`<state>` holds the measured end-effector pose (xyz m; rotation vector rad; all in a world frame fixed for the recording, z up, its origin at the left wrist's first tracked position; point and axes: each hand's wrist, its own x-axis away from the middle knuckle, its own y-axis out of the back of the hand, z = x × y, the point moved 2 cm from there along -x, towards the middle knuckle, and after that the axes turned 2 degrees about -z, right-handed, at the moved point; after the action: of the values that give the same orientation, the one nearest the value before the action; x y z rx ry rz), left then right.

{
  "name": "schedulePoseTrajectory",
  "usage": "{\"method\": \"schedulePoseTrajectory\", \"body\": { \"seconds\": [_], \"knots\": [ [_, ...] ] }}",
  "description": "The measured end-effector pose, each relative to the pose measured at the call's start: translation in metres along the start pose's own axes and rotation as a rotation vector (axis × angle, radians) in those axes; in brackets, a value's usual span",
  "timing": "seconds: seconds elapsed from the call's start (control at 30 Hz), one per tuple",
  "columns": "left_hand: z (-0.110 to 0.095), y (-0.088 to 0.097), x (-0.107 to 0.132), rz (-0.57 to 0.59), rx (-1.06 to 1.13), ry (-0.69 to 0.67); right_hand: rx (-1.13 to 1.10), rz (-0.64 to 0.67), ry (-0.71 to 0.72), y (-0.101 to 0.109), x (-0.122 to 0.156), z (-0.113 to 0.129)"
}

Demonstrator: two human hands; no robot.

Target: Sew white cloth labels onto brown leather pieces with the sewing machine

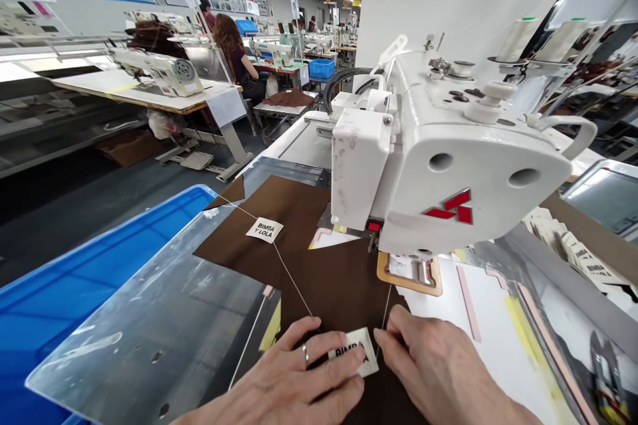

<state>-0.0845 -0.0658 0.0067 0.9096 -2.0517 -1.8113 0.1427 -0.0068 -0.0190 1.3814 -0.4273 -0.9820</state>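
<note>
Below the white industrial sewing machine (pixel 448 166), on the dark brown fabric panel (pixel 339 285), the left hand (pixel 299 378) presses open, flat fingers on a small white printed label (pixel 359 348). The right hand (pixel 438 372) meets its edge; pinching or not, I cannot tell. Label placement seems underway; next calls for careful squaring.

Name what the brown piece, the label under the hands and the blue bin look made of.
Brown piece: woven cloth, it seems; matte, lies flat.
Label: white woven or printed tape with black letters; cannot tell which.
Blue bin: smooth moulded plastic, probably; slight sheen.
</note>
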Motion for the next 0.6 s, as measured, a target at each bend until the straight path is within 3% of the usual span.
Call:
{"method": "schedulePoseTrajectory", "body": {
  "seconds": [0.17,0.23,0.3,0.43,0.6],
  "knots": [
    [0.010,-0.008,0.005,-0.025,0.012,0.222,-0.013,0.017,0.018,0.014,0.019,-0.012],
    [0.015,-0.007,-0.003,-0.051,-0.013,0.364,0.002,0.014,0.053,0.014,0.023,-0.011],
    [0.018,-0.006,-0.016,0.003,0.011,0.476,-0.009,0.017,0.078,0.009,0.026,-0.009],
    [0.016,-0.003,-0.039,0.165,0.129,0.486,-0.085,0.038,0.057,-0.003,0.029,-0.009],
    [0.015,-0.003,-0.044,0.175,0.151,0.537,-0.230,0.111,-0.014,-0.008,0.033,-0.011]
  ]
}}
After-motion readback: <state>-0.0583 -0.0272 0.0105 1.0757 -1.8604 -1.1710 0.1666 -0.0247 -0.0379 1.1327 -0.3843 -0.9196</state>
